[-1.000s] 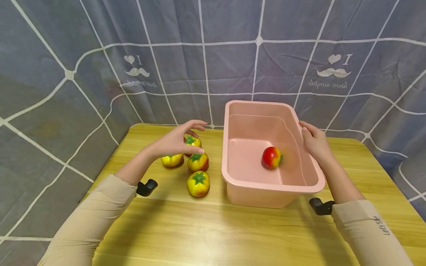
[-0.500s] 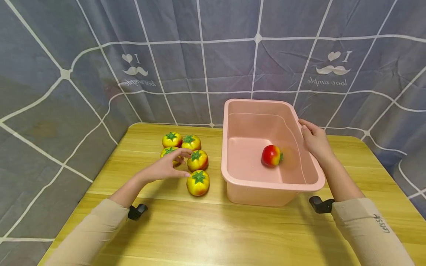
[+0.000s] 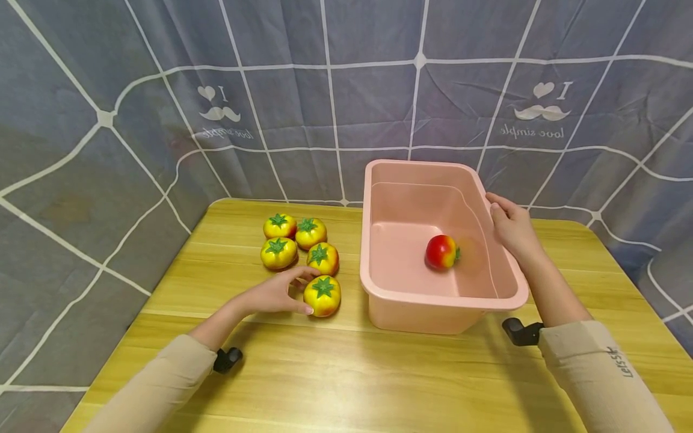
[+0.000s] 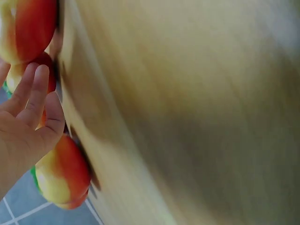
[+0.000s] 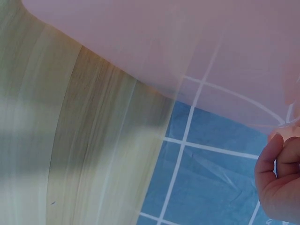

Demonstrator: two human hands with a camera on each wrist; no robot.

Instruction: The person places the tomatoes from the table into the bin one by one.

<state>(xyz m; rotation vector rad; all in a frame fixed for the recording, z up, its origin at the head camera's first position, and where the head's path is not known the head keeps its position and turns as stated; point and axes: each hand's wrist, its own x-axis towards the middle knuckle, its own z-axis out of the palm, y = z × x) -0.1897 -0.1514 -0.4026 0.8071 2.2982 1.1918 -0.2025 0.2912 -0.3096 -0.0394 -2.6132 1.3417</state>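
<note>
- The left hand has been moved from above the back fruits to the front fruit, which is set on the table, near the tub's left side.
- That fruit seems to have been singled out from the four other fruits behind it. It is bracketed by spread, relaxed fingers and thumb; no grasp is shown, and whether it is touched cannot be told.
- The rim of the tub is gripped by the right hand, as before, and the red fruit has been left undisturbed inside.
- In the left wrist view, red flanks are shown that are mostly hidden from above.
- In the right wrist view, folded fingers are seen at the tub's edge, but no fruit is shown.
</note>
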